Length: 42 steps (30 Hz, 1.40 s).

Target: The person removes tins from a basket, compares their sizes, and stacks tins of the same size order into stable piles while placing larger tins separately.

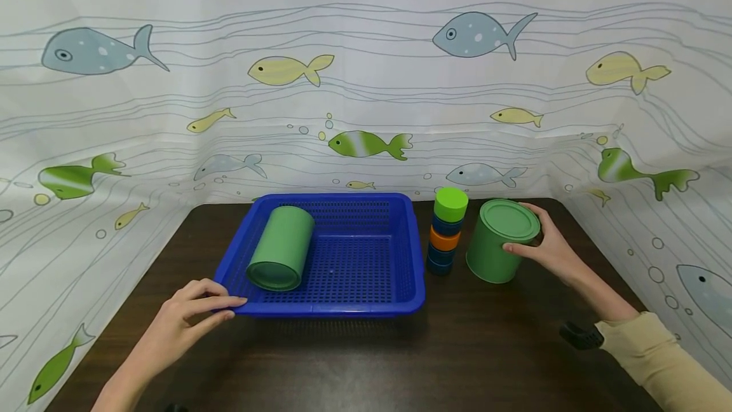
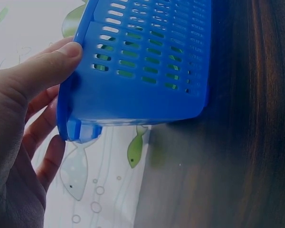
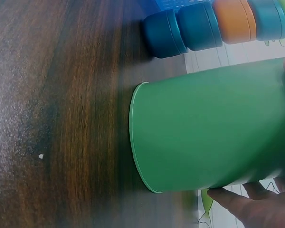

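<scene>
My left hand [image 1: 185,316] pinches the near-left corner of a blue plastic basket [image 1: 332,308]. In the left wrist view the thumb lies on one side of the basket's rim [image 2: 62,107] and fingers show behind it. Inside the basket, at its left, a green canister [image 1: 284,240] lies on its side. A second green canister [image 1: 493,250] stands upright at the right of the table, with my right hand [image 1: 551,250] gripping it near the top from the right. The right wrist view shows this canister's smooth wall [image 3: 204,128] and its base by the tabletop.
Between basket and standing canister rises a stack of small round containers: dark blue ones, an orange one [image 1: 444,240] and a lime green one [image 1: 450,204] on top. They stand on a dark wooden table [image 1: 354,361]. A fish-patterned sheet [image 1: 366,100] borders the back and sides.
</scene>
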{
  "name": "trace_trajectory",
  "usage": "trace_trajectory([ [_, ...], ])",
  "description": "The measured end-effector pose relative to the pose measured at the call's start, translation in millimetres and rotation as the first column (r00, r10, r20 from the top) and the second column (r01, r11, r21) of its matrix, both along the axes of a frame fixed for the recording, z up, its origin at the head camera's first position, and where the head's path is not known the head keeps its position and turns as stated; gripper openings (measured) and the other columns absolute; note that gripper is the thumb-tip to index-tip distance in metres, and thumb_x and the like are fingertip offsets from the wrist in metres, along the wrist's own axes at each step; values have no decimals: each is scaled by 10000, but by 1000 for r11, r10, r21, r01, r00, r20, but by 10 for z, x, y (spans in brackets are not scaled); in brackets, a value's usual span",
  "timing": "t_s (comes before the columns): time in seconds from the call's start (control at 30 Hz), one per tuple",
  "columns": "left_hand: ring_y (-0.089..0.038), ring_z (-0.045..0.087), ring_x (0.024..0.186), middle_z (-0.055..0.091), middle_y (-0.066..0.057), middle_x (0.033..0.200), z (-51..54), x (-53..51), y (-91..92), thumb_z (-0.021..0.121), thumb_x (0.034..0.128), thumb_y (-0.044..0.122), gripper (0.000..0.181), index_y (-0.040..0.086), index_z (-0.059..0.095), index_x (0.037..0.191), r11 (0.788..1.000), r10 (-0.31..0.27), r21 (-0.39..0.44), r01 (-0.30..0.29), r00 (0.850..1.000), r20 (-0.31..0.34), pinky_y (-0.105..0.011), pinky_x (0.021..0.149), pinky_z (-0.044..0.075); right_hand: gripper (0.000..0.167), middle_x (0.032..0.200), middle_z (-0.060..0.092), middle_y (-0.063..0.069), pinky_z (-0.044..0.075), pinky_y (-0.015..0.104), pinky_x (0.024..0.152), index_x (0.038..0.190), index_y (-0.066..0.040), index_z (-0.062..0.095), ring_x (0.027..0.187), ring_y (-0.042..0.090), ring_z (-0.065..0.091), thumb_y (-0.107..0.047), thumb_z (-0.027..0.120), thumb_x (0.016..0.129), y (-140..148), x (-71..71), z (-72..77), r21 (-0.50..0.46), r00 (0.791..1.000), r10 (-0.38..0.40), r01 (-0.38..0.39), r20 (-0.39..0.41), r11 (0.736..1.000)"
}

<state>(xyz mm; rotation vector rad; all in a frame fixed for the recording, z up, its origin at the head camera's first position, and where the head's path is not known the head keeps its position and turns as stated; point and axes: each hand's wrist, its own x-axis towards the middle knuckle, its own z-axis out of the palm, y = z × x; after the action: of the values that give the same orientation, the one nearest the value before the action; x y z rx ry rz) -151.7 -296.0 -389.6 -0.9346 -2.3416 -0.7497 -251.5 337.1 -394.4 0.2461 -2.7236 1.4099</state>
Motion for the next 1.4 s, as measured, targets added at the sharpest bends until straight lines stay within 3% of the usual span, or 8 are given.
trace_trajectory([
  [0.17,13,521,964,617,101,962,3,-10,1,837,680,-15,399,172,789,1028,999,-36,19,36,999,-35,-85,850,370,966,1487,306,194,403,560,975,1580,-135,98,1177,11,373,-218,757,879,14,9,-6,-15,1000,0,1,22,1000],
  [0.3,30,504,974,603,128,965,11,4,10,839,633,-70,478,184,788,1035,1000,-17,1,17,1000,-2,-89,853,360,962,1483,311,182,405,544,961,1581,-138,117,1144,-54,365,-196,763,870,36,13,-8,-18,1000,6,-6,12,1000],
  [0.57,33,504,964,604,128,956,29,11,11,840,631,-62,470,186,790,1028,1000,-14,-8,14,1000,-18,-90,848,360,919,1443,360,141,481,209,809,1569,-124,169,1083,-89,442,-167,763,868,58,-18,38,6,999,40,-40,7,999],
  [0.9,48,495,973,597,138,966,29,34,-2,832,609,-110,515,194,789,1022,1000,22,-16,-22,999,26,-93,828,364,919,1455,367,171,504,287,795,1566,-125,210,1082,-39,429,-189,781,849,73,-51,116,61,999,49,-50,9,997],
  [1.1,29,504,968,605,117,963,12,11,-6,839,623,-78,491,190,788,1031,1000,-1,2,1,1000,-12,-96,831,365,993,1513,317,220,517,215,757,1586,-97,135,1059,-99,449,-153,789,841,119,-86,164,74,995,102,-101,1,992],
  [1.17,21,509,967,609,113,964,3,-1,-3,841,645,-51,466,192,787,1039,1000,-9,10,9,1000,-23,-95,835,365,1014,1550,292,229,508,202,765,1595,-117,103,1132,-39,477,-152,785,846,137,-89,221,101,993,121,-119,-14,988],
  [1.27,20,513,969,614,113,962,-16,-9,-2,842,669,-18,432,195,788,1041,1000,-8,16,8,1000,-30,-91,843,364,1024,1587,256,244,500,390,934,1603,-186,86,1346,230,443,-134,777,849,132,-102,352,124,988,148,-141,-50,982],
  [1.4,20,522,970,629,114,957,-44,7,-7,849,667,3,414,198,791,1027,1000,3,26,-2,999,-45,-74,836,381,1023,1611,235,212,313,676,1048,1596,-250,123,1451,456,248,-106,784,828,37,-156,605,122,982,159,-147,-102,982],
])
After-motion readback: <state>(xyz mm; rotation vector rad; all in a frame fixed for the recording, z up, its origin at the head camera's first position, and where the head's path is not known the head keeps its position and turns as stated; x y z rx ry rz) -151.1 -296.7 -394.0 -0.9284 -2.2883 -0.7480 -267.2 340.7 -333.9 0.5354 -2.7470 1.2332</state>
